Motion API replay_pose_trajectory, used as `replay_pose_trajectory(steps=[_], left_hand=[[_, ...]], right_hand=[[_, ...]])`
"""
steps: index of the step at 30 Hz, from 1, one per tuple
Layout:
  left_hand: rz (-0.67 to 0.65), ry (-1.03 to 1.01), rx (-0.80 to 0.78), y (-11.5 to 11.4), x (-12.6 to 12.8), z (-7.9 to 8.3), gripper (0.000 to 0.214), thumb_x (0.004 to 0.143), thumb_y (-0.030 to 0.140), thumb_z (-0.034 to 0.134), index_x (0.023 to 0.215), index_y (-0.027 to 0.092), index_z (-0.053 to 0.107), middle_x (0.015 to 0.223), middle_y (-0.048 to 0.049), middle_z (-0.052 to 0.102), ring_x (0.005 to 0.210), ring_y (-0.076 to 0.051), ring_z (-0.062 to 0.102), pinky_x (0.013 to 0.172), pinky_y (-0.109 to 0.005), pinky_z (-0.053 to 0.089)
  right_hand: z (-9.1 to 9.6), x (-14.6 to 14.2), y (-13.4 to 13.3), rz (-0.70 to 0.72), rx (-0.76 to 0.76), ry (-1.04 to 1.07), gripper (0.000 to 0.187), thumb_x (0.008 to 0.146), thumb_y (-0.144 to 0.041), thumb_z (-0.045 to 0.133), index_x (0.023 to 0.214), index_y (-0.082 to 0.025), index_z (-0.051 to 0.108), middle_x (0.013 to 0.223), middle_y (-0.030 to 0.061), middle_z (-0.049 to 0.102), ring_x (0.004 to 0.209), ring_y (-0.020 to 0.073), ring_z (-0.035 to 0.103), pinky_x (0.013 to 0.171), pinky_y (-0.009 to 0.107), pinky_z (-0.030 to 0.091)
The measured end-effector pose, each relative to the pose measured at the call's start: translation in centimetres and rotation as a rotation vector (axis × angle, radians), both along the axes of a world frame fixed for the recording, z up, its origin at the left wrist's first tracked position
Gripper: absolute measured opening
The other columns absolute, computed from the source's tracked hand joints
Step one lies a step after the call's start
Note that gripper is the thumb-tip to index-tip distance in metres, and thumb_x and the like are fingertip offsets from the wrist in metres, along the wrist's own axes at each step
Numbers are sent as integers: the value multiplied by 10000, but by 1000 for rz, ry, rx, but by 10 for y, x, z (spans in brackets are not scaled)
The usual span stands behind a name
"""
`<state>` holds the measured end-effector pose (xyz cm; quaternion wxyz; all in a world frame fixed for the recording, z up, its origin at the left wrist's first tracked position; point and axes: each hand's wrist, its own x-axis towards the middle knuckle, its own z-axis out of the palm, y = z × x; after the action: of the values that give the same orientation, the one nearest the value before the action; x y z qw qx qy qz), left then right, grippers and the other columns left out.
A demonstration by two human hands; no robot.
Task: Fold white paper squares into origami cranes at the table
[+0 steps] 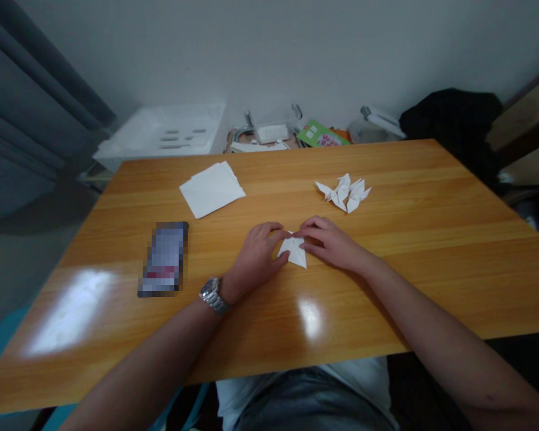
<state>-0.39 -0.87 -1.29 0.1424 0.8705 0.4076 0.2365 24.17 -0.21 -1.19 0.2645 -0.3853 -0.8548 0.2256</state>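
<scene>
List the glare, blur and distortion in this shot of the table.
Head view: two white glare patches on the table, a large one at left, a small one near the front middle; the phone is pixelated; table edges look slightly bowed by the wide lens; corners are dim; the folded paper between left hand and right hand reads clearly.

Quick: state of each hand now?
Left hand: curled, pinching the folded paper.
Right hand: open, pressing down on the same paper.
</scene>
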Motion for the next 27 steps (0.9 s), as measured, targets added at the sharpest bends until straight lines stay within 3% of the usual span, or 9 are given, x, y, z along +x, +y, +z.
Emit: replay_pose_trajectory(steps=[8, 14, 27], left_hand=[[5, 41, 13, 1, -4, -4, 372, 927, 291, 682, 1295, 240, 662, 1387, -114, 556, 1307, -292, 517, 1147, -478, 432], [-7, 41, 14, 2, -6, -4, 354, 931, 290, 680, 1282, 250, 674, 1390, -111, 557, 1300, -291, 525, 1137, -485, 446], [-34, 52, 10, 6, -10, -4, 358, 949, 295, 660, 1305, 261, 666, 1410, -106, 549, 1315, -284, 517, 1151, -482, 435]], right_hand=[[0, -2, -1, -33, -34, 44, 162, 968, -252, 640, 1109, -221, 714, 1101, 98, 620, 1063, 248, 592, 966, 435, 483], [4, -2, -1, -63, -49, 42, 117, 983, -308, 624, 938, -201, 643, 982, 78, 620, 938, 222, 588, 852, 384, 497], [12, 6, 0, 24, -81, 19, 65, 944, -176, 611, 926, -208, 664, 1017, 78, 629, 975, 216, 606, 889, 383, 520]])
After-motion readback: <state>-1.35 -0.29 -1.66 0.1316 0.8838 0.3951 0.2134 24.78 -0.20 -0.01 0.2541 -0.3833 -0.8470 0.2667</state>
